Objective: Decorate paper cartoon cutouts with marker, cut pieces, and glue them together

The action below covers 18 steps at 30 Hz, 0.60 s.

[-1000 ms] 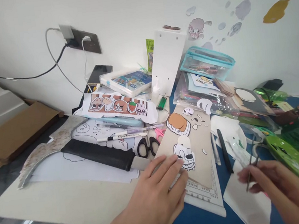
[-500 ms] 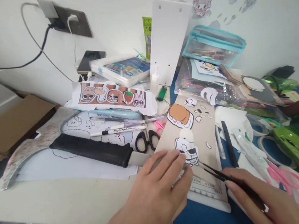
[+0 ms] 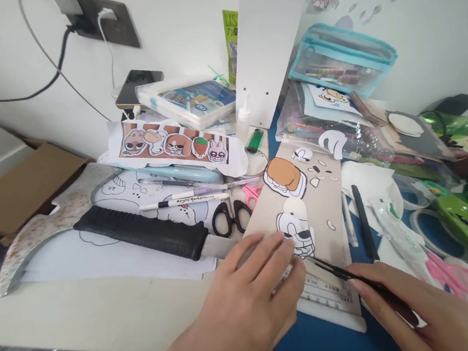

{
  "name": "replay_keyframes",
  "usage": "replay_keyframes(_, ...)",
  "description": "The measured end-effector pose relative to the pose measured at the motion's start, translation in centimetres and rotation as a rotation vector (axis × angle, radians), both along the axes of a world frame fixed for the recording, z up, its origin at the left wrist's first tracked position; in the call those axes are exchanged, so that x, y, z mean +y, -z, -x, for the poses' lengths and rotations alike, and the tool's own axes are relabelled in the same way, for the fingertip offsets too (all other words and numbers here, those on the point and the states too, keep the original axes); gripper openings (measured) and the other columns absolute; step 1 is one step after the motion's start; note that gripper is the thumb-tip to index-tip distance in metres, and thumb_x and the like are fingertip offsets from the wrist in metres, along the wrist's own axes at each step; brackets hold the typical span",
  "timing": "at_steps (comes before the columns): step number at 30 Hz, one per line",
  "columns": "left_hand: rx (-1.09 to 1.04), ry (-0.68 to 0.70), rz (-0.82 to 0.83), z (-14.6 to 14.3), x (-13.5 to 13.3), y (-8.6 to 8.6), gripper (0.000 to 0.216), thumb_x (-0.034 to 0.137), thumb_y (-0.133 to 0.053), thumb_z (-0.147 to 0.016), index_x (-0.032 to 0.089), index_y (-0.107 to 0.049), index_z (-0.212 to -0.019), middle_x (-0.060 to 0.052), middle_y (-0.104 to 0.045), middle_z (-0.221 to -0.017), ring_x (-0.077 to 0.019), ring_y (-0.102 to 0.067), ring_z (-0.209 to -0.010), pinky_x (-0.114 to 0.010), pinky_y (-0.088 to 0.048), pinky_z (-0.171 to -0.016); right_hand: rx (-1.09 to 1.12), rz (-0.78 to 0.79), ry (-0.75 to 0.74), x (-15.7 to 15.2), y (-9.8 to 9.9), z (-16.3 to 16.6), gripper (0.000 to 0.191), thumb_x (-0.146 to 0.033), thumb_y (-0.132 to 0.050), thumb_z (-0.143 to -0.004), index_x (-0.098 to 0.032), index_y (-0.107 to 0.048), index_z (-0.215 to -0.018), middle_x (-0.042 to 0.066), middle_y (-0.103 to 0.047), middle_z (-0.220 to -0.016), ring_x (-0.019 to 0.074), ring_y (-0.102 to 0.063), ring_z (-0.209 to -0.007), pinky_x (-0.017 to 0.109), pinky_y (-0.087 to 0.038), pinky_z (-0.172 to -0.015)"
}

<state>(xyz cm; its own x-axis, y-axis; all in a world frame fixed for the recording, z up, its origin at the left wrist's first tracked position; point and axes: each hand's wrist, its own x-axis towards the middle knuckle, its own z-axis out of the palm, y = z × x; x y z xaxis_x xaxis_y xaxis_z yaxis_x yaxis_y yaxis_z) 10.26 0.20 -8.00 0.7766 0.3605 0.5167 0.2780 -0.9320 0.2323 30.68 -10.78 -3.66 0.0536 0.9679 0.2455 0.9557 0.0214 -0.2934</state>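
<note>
"Take the white cartoon paper cutout with black outlines (image 3: 297, 233) as the clock's centre. What's around it?"

"It lies on a tan cardboard sheet (image 3: 331, 249). At twelve, an orange-brown and white bun-shaped paper cutout (image 3: 284, 174); beyond, a tall white panel (image 3: 270, 47). At one, a clear pouch with turquoise trim (image 3: 341, 62)."

"And the clutter?"

"At nine, a knife with a ribbed black handle (image 3: 143, 231) and rusty curved blade, its metal end reaching the left fingers. At three, a slim black stick (image 3: 363, 220). Between three and four, pink-handled scissors (image 3: 439, 270)."

"Anything in the way?"

"The left hand (image 3: 248, 303): its fingertips hide the cutout's lower-left edge."

"How is it posed?"

"Palm down from between seven and eight, fingers slightly spread, gripping nothing I can see. The right hand (image 3: 418, 306) pinches slim black tweezers (image 3: 382, 288) from four o'clock, tips at the cutout's lower edge. Whether they hold anything, I can't tell."
</note>
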Motion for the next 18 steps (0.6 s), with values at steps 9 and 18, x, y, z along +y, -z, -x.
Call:
replay_keyframes(9, 0.009, 0.005, 0.011, 0.0, 0.1, 0.1, 0.023, 0.017, -0.056, -0.089, 0.016, -0.063, -0.11, -0.006, -0.063, -0.123, -0.0226, -0.051, -0.123, -0.044, -0.037, -0.107, 0.101, 0.025, 0.043, -0.1, -0.1, -0.2, 0.022, -0.038, -0.048, -0.092, -0.029, -0.068, -0.088, -0.005, -0.074, -0.083, 0.0103, -0.071, -0.067, 0.007, -0.052, -0.059)
replay_keyframes(18, 0.026, -0.008, -0.009, 0.0, -0.1, 0.0, 0.024, 0.018, -0.055, -0.088, 0.016, -0.063, -0.111, -0.005, -0.063, -0.124, -0.023, -0.051, -0.123, -0.043, -0.039, -0.106, 0.105, 0.072, 0.045, -1.3, 1.3, -1.2, 0.016, -0.038, -0.055, -0.09, -0.029, -0.064, -0.1, -0.003, -0.074, -0.091, 0.0132, -0.072, -0.076, 0.009, -0.053, -0.068)
